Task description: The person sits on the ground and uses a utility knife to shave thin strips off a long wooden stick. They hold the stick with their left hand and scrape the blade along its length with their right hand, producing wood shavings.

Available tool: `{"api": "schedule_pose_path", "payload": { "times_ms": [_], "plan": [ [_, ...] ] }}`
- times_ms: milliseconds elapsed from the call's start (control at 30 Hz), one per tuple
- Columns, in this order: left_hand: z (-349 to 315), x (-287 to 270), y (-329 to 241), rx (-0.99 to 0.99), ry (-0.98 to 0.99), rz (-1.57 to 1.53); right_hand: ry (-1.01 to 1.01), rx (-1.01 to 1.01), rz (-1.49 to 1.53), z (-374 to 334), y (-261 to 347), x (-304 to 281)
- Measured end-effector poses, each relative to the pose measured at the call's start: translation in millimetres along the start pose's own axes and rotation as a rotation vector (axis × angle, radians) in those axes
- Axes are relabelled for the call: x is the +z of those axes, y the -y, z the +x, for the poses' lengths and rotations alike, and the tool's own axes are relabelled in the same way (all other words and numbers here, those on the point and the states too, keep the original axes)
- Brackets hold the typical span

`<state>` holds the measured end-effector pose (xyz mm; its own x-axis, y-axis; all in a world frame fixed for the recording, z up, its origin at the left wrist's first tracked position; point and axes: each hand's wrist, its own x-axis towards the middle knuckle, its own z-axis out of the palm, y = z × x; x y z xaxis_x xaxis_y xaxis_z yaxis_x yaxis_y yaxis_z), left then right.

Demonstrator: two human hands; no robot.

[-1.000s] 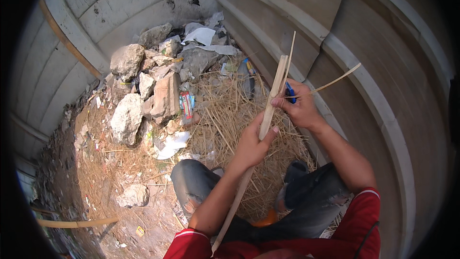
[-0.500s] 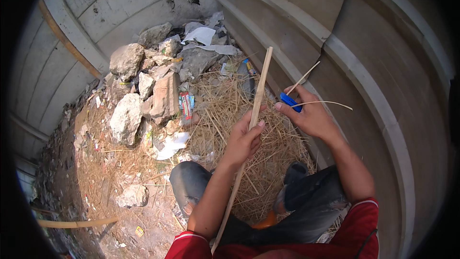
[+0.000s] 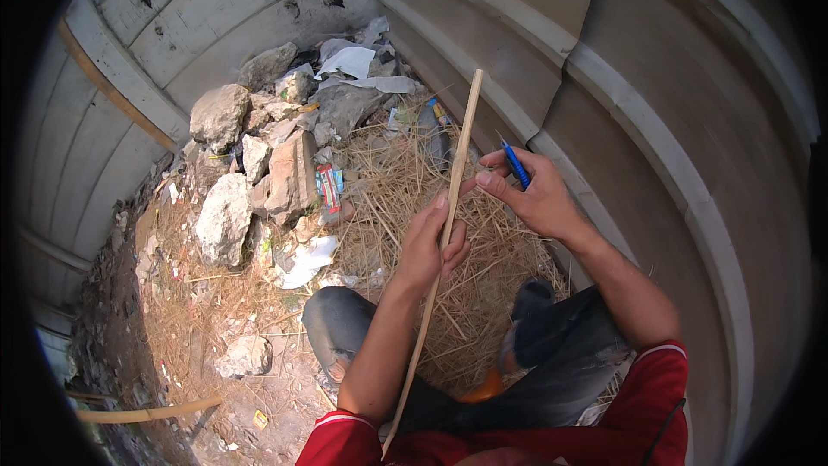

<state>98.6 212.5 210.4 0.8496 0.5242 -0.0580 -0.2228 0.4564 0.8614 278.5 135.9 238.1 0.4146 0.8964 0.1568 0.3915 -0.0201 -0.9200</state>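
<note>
My left hand (image 3: 429, 242) is closed around a long pale strip of wood (image 3: 467, 125), which looks like split bamboo. The strip tilts a little right, its upper end standing free and its lower part running down along my left forearm to my lap. In my right hand (image 3: 545, 200) is a blue utility knife (image 3: 517, 166), its thin blade pointing up and left. My right thumb and the left index finger come close together just right of the strip; whether they touch I cannot tell.
Dry straw and shavings (image 3: 392, 198) cover the ground between my knees. Beyond lie rocks (image 3: 220, 116), a broken brick block (image 3: 291, 174) and litter. A corrugated metal wall (image 3: 638, 147) rises close on my right, and a pale panel wall (image 3: 233, 4) stands at the back.
The two thin slivers that stuck out from my right hand are gone from it. The knife has turned more upright and my right hand has come left, nearer the strip.
</note>
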Motion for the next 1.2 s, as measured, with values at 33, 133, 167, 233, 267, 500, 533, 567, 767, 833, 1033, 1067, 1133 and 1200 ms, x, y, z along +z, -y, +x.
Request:
{"api": "schedule_pose_path", "payload": {
  "times_ms": [33,133,167,233,267,500,533,567,767,833,1033,1067,1133,1200],
  "plan": [
    [0.3,5.4,1.9,0.000,0.007,-0.016,-0.035,-0.070,0.139,0.0,-8.3,4.8],
    [-0.8,6.9,8.8,-0.028,0.002,-0.004,0.051,0.057,0.016,-1.3,6.5,10.4],
    [-1.1,5.3,10.0,-0.040,0.001,0.013,0.011,-0.015,-0.017,0.2,4.4,12.0],
    [-1.9,-0.1,13.3,-0.035,0.059,0.013,0.072,-0.017,0.233,5.0,-6.8,13.8],
    [-2.9,-2.3,13.7,-0.031,0.085,0.014,0.105,-0.020,0.359,8.4,-7.0,14.7],
    [-11.2,9.4,15.6,-0.046,0.216,0.307,-0.346,0.028,0.194,33.6,-12.7,-19.4],
    [-12.7,14.5,11.0,-0.070,0.216,0.310,-0.363,-0.043,0.083,35.7,-13.7,-24.7],
    [-13.6,16.9,7.9,-0.089,0.210,0.312,-0.372,-0.119,-0.027,37.3,-11.8,-27.4],
    [-5.5,-9.6,12.9,0.062,-0.058,0.204,0.162,-0.198,-0.402,-0.3,5.3,-11.2],
    [-3.1,-15.6,16.2,0.126,-0.092,0.186,0.257,-0.259,-0.460,-9.4,9.2,3.5],
    [2.7,-32.1,29.0,0.210,-0.149,0.407,0.316,-0.292,-0.635,-13.1,14.7,16.5],
    [3.2,-30.8,27.9,0.222,-0.157,0.431,0.294,-0.306,-0.654,-10.7,9.2,17.9],
    [0.4,-24.0,23.9,0.233,-0.163,0.452,0.216,-0.275,-0.681,-1.6,1.7,15.3],
    [-6.1,-17.0,22.1,0.233,-0.141,0.458,0.110,-0.193,-0.695,17.3,-2.3,4.6]
  ]
}}
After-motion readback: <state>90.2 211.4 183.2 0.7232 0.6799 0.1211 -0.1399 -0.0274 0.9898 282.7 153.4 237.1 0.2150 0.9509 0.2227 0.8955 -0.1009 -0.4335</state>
